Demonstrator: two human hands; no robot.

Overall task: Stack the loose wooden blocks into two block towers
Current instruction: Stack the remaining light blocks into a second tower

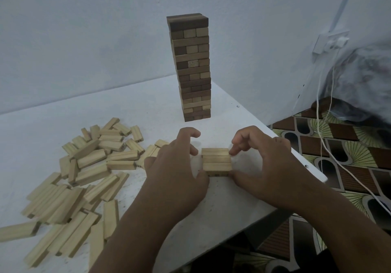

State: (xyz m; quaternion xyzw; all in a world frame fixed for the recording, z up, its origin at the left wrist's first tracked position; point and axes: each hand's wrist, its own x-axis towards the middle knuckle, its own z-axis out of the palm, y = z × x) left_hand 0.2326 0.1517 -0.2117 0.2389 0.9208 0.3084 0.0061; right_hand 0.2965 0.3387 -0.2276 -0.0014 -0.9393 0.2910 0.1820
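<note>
A heap of loose pale blocks sprawls across the left half of the white bench, the pieces lying flat at all angles, many with their long axes running from near-left to far-right.

The left hand reaches in from the lower middle, forearm angled up and to the right, palm down and wrist level. Its fingers curl in a loose arch above the bench, and its thumb side presses against the left face of the small stack. The grip is half open, bracing the stack rather than closing around any block.

The small stack sits between the two hands, near the right front edge of the bench. Its top layer shows blocks laid side by side, long axes running left to right; the layer beneath shows end faces toward the camera, so it runs crosswise.

Behind it, well apart and near the far corner, the tall tower stands upright, built of mixed dark and pale blocks in alternating layers.

The right hand comes in from the lower right, forearm slanting up and left, wrist raised. Its fingertips pinch down on the stack's top right far corner, the thumb resting at the lower right side. This grip is narrow, touching the stack on its right.

On the right, a white cable hangs over a patterned floor.
</note>
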